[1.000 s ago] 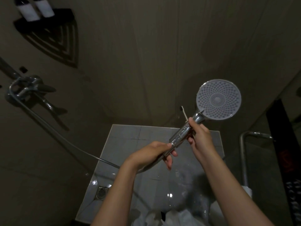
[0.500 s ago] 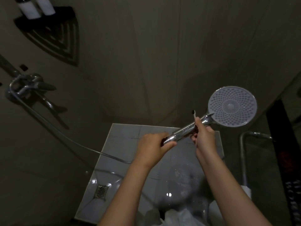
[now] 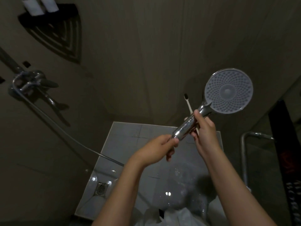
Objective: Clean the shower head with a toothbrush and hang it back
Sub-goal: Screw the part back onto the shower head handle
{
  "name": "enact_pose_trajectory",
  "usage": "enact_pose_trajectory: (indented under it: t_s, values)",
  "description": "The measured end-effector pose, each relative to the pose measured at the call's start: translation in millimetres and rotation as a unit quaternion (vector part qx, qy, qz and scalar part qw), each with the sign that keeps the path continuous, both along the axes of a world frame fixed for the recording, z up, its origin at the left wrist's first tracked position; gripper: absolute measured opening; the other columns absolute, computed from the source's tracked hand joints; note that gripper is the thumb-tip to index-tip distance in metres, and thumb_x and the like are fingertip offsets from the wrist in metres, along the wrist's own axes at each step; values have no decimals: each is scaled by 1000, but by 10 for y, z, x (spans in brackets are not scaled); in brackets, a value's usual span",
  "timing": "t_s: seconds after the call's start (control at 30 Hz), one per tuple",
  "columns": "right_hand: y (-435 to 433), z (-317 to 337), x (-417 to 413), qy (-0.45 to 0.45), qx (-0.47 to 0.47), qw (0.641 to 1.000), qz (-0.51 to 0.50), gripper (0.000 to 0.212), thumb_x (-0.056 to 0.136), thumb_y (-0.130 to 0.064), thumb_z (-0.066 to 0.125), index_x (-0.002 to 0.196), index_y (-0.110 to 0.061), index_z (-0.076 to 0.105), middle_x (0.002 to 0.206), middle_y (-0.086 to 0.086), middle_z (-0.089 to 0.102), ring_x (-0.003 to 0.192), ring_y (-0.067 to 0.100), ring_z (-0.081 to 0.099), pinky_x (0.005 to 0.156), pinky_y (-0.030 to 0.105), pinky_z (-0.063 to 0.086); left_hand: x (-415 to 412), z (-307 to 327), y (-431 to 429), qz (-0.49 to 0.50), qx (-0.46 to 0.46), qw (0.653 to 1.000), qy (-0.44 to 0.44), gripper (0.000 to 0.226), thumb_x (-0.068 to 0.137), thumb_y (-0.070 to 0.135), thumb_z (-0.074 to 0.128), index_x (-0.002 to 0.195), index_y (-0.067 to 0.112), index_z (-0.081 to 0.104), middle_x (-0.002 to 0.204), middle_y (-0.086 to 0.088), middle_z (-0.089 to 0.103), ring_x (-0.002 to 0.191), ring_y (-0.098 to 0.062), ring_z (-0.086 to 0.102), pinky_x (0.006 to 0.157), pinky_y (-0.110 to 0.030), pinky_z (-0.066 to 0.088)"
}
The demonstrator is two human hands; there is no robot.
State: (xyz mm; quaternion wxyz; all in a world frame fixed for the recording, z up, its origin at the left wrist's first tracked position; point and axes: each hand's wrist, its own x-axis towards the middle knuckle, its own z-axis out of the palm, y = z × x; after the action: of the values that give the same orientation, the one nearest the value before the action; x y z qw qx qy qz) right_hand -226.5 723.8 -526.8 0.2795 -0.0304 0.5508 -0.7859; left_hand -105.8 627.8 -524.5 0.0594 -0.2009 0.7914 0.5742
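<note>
Left hand point(image 3: 160, 148) closed around the lower end of the shower head's point(image 3: 228, 91) chrome handle, where the hose point(image 3: 65, 132) joins; right hand point(image 3: 204, 131) wrapped on the upper handle, also pinching a toothbrush point(image 3: 188, 103), bristles up. Spray face turned toward the viewer, above the wet floor point(image 3: 130, 144). Chrome probably slippery when wet, rigid, moderately light; the hose will tug. Best held mid-handle.

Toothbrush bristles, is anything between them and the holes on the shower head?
Nothing visible. The toothbrush, in the right hand along with the handle, points up beside the shower head, its bristles apart from the nozzle face. The left hand holds the handle's end.
</note>
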Motion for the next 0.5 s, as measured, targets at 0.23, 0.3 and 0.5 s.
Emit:
enact_pose_trajectory:
  t_s: [0.23,0.3,0.5]
  values:
    - [-4,-40,-33,8,51,996,-71,17,93,-28,56,84,-14,52,67,1,54,45,4,45,37,16,32,-96,-141,87,9,-499,866,39,37,97,45,35,109,15,55,88,-11,70,80,-34,62,75,-36,41]
    - [-11,-45,-28,14,65,994,-86,18,92,-29,57,82,-15,51,64,0,52,42,3,44,36,16,32,-90,-247,114,24,-528,846,70,43,93,48,32,100,15,58,69,-9,69,63,-32,63,67,-32,42]
    - [20,52,16,36,27,999,-31,17,92,-27,57,81,-15,52,70,5,57,49,7,48,43,19,35,-45,-116,36,29,-66,996,44,11,96,26,50,87,22,51,70,-3,59,65,-18,61,70,-36,52]
